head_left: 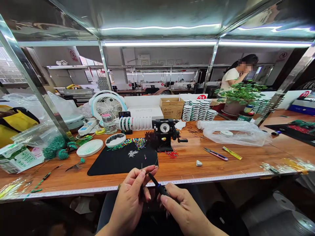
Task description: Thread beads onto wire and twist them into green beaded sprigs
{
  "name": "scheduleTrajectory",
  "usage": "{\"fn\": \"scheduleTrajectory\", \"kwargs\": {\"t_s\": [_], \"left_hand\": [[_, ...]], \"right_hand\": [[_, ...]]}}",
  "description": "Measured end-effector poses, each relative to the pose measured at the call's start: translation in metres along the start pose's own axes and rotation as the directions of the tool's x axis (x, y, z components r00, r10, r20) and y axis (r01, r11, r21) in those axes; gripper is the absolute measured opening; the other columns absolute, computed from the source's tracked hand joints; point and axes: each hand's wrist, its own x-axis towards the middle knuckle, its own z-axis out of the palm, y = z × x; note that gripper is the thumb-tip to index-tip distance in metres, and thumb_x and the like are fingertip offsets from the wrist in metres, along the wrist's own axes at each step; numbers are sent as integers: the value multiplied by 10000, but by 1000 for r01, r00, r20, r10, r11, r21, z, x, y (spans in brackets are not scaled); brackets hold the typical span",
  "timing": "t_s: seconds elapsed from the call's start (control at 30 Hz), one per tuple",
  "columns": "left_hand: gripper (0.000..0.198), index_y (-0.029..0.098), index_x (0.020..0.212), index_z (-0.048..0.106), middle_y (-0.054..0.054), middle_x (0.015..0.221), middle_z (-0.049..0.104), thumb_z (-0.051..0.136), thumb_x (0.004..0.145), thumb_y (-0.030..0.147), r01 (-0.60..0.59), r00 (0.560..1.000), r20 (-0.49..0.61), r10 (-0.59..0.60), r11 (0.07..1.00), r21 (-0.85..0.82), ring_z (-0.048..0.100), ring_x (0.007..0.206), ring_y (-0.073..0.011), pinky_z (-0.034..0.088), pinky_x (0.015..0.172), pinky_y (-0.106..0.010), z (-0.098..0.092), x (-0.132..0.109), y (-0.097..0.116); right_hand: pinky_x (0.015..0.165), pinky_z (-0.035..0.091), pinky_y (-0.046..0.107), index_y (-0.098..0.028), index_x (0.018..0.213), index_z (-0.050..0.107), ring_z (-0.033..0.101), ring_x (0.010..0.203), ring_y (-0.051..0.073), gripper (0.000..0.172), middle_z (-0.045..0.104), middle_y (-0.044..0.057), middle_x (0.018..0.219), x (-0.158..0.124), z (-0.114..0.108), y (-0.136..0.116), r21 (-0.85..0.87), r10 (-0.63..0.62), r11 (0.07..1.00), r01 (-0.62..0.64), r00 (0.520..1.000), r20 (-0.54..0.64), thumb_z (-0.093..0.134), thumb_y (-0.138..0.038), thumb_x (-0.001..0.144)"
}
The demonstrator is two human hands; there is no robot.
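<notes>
The left hand point(129, 201) pinches a thin wire point(141, 167) upright between thumb and fingertips, while the right hand point(183, 209) firmly grasps a slim black-and-blue tool point(158, 184); bracing both hands close together would help keep such fine work steady. At 11 o'clock lie a black mat point(115, 164) and scattered beads point(130, 143); at 12, a dial winder point(164, 128); at 1, stacked white spools point(195, 109). Beyond them, a red sign point(201, 97) reads 21.
</notes>
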Motion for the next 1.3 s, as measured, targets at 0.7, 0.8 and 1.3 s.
{"fn": "scheduleTrajectory", "kwargs": {"t_s": [0.7,0.8,1.3], "left_hand": [[156,178,777,531,14,750,598,527,870,304,-72,992,123,37,954,290,496,585,-71,414,585,-195,-14,-1,8],[244,185,705,490,46,564,445,480,886,348,-194,977,180,114,820,538,404,528,-86,335,504,-199,-24,-5,12],[269,186,697,449,56,550,365,503,864,390,-44,993,118,-10,895,443,277,495,-80,216,447,-204,-22,-14,12]], "right_hand": [[518,298,224,-151,658,499,385,551,98,280,426,-15,600,-5,-13,-9,111,64,990,-89,976,208,436,-343,852],[569,311,234,-167,641,420,379,620,110,255,415,-10,664,-8,-21,-14,-62,-38,997,54,970,241,430,-312,850],[611,385,263,-180,648,381,434,698,152,187,461,46,756,-17,-20,-8,-499,-247,811,304,952,180,433,-188,827]]}}
